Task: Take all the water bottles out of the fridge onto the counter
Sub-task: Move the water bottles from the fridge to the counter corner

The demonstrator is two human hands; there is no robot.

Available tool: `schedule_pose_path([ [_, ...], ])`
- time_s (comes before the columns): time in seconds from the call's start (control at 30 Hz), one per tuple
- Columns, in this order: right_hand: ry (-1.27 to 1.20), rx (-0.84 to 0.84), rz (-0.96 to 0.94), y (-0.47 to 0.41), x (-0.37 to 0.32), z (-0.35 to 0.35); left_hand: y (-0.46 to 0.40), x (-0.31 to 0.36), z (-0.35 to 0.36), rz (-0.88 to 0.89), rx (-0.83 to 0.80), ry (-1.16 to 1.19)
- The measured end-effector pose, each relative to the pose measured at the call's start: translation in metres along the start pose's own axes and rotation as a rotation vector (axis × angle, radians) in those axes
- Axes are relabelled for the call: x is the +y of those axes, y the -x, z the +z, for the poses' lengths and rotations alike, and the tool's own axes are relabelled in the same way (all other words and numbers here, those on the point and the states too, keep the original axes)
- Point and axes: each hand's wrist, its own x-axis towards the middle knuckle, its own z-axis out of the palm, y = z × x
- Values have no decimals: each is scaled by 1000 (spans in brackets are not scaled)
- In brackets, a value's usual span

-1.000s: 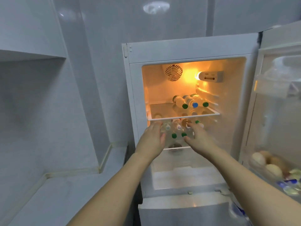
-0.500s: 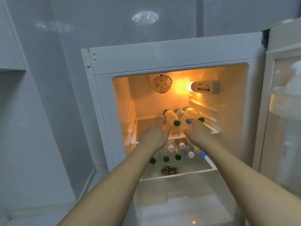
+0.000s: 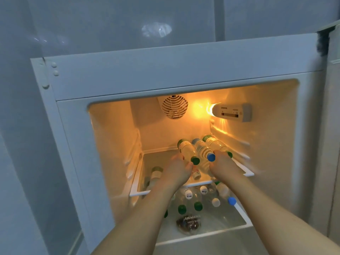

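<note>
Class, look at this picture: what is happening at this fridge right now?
A person is reaching both arms into the open fridge. The left hand and right hand close in on three bottles lying on the upper glass shelf: a left green-capped bottle, a blue-capped bottle and a right green-capped bottle. More bottles lie on the shelf below, so none are out yet.

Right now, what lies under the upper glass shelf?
Under the upper glass shelf, more water bottles lie on the lower shelf, caps forward. The forearms cover part of the row; its back is hidden.
</note>
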Motion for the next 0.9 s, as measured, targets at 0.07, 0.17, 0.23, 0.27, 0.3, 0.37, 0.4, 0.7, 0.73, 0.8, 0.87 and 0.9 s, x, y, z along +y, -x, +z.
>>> schedule_pose_path([
  [0.07,33,-4,-13,-9,3,5,-14,-5,8,-21,-11,26],
  [0.17,90,9,-44,-22,8,13,-30,-16,23,-79,-41,39],
  [0.23,110,12,-62,-29,10,19,-37,-22,32,-83,-57,25],
  [0.27,119,15,-67,-32,11,22,-41,-25,35,-81,-55,19],
  [0.3,125,19,-69,-34,11,22,-44,-26,38,-78,-46,20],
  [0.37,141,35,-81,-39,10,23,-50,-27,41,-70,-20,6],
  [0.4,166,44,-87,-44,10,26,-55,-27,44,-67,-11,-18],
  [0.7,286,85,-79,-62,12,42,-75,-33,58,-45,83,-276],
  [0.73,275,91,-80,-64,13,43,-77,-33,59,-56,96,-287],
  [0.8,255,107,-86,-68,15,45,-80,-31,60,-85,130,-290],
  [0.87,251,116,-97,-69,16,45,-78,-31,59,-129,179,-275],
  [0.9,251,120,-106,-69,17,46,-77,-32,59,-156,204,-257],
])
